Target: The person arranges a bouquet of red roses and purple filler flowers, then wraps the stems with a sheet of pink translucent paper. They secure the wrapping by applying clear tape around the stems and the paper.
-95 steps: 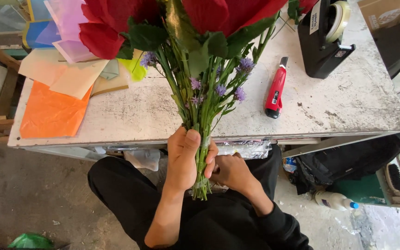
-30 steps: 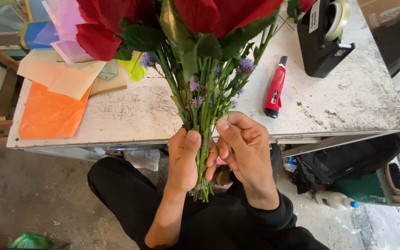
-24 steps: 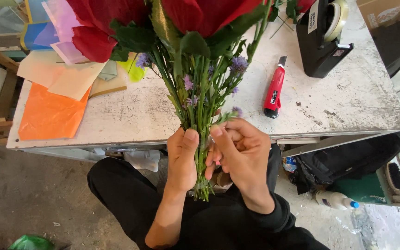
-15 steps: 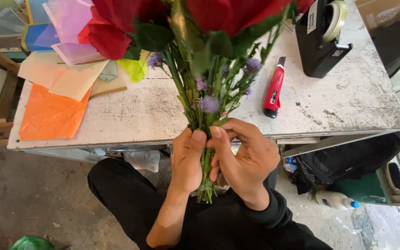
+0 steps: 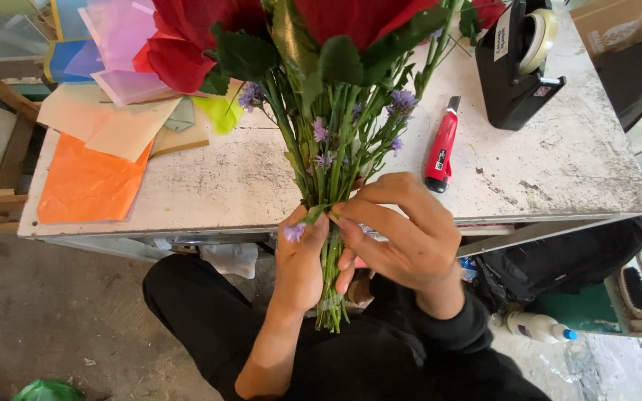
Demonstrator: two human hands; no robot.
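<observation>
At centre frame the left hand (image 5: 300,260) is wrapped in a fist around the green stems of a bouquet (image 5: 334,148), which stands upright and rises from the person's lap, lower centre, to the top edge. Its large red blooms fill the top centre; small purple flowers sit among the stems. The right hand (image 5: 403,234) comes in from the right, thumb and forefinger pressed together on a short sprig with one small purple flower (image 5: 293,232), right against the stems and the left thumb; its other fingers are loosely curled.

The white worn table (image 5: 559,163) spans the upper half of the frame. One black tape dispenser (image 5: 518,67) with a roll of clear tape stands at upper right; a white rectangular label with dark print is stuck on its near face. One red utility knife (image 5: 441,148) lies just left of it. A brown cardboard box (image 5: 614,26) sits in the top right corner. At upper left lies a stack of coloured paper sheets (image 5: 105,141): orange, cream, pink, blue, yellow-green. One white bottle with a blue cap (image 5: 536,327) lies on the floor, lower right.
</observation>
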